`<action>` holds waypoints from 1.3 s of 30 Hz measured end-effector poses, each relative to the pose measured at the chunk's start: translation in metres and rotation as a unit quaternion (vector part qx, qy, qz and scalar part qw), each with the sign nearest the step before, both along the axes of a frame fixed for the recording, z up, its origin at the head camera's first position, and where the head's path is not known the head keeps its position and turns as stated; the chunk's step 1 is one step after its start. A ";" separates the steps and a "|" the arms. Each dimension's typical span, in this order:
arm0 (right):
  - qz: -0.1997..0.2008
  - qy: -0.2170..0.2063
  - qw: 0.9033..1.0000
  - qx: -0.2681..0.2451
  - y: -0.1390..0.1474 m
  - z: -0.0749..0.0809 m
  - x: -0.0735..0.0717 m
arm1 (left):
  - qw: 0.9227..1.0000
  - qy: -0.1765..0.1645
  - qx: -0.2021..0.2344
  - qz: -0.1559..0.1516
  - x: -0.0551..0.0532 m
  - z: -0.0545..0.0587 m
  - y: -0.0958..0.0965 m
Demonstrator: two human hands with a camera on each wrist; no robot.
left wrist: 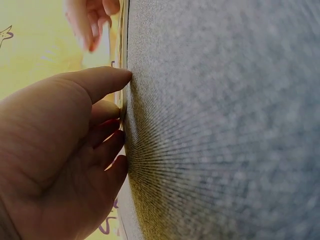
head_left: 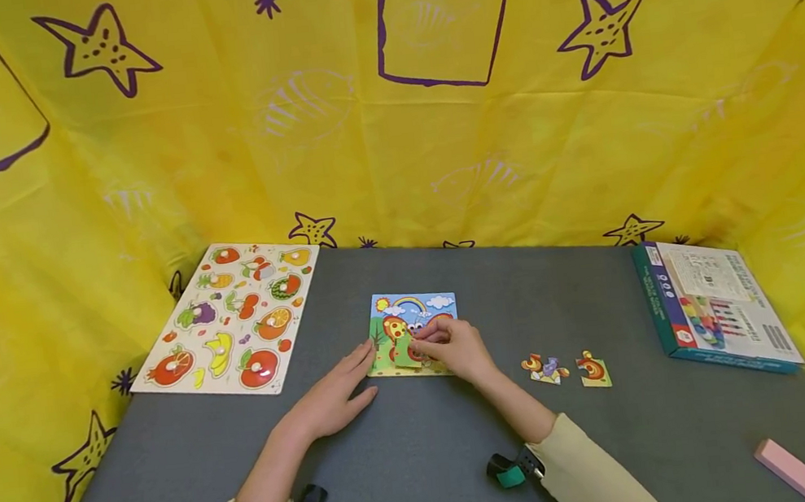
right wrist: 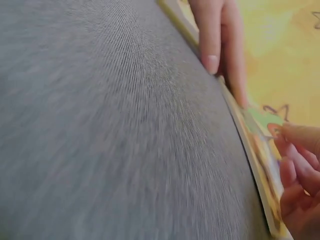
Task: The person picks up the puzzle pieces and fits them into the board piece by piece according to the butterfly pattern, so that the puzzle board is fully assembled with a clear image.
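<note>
A small square jigsaw puzzle (head_left: 441, 302) with a sun, rainbow and clouds lies mid-table. My right hand (head_left: 460, 351) is over its lower right side and pinches a green puzzle piece (head_left: 404, 355) between thumb and fingers. In the right wrist view this puzzle piece (right wrist: 265, 119) is tilted above the board. My left hand (head_left: 334, 391) rests at the puzzle's left edge, fingertips touching it and the thumb apart on the table. The left wrist view shows the left hand (left wrist: 60, 145) with fingers mostly extended. Two loose puzzle pieces, one with purple (head_left: 549, 369) and one orange-brown (head_left: 593, 370), lie to the right.
A fruit peg board (head_left: 190, 335) lies at the left of the grey table (head_left: 410, 463). At the right are a teal-edged box (head_left: 721, 307) and a pink block (head_left: 792, 469). Yellow patterned cloth (head_left: 379, 163) hangs behind and at both sides.
</note>
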State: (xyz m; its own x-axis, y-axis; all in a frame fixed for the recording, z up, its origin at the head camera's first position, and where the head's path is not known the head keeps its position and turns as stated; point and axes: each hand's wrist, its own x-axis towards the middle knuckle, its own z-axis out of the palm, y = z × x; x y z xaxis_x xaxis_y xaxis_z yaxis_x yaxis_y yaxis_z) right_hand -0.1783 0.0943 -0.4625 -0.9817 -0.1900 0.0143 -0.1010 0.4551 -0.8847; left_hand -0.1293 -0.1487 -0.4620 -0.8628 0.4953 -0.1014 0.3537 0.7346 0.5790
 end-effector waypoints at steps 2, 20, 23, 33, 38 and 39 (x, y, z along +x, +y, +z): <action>0.011 0.023 1.000 0.016 -0.009 -0.002 -0.003 | 1.000 -0.001 0.001 -0.002 -0.001 0.000 0.000; 0.069 0.166 0.978 0.103 -0.030 -0.016 -0.016 | 1.000 0.006 0.009 -0.024 -0.001 -0.001 -0.002; 0.067 0.170 0.978 0.106 -0.030 -0.016 -0.015 | 1.000 0.009 0.008 -0.025 -0.001 -0.001 -0.002; 0.055 0.163 0.980 0.103 -0.031 -0.016 -0.014 | 0.999 0.018 0.013 -0.025 0.000 0.000 -0.003; 0.053 0.142 0.982 0.110 -0.032 -0.015 -0.015 | 0.999 0.014 0.017 -0.026 0.000 0.000 -0.003; 0.053 0.137 0.983 0.112 -0.032 -0.015 -0.015 | 0.999 0.014 0.017 -0.026 0.000 0.000 -0.003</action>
State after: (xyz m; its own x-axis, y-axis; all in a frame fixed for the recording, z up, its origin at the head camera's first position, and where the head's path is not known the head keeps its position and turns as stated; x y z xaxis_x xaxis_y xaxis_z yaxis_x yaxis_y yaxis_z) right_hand -0.1935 0.0621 -0.4774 -0.9209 -0.3202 0.2224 -0.3799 0.6090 -0.6963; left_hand -0.1293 -0.1514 -0.4621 -0.8376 0.5429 -0.0610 0.4073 0.6949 0.5926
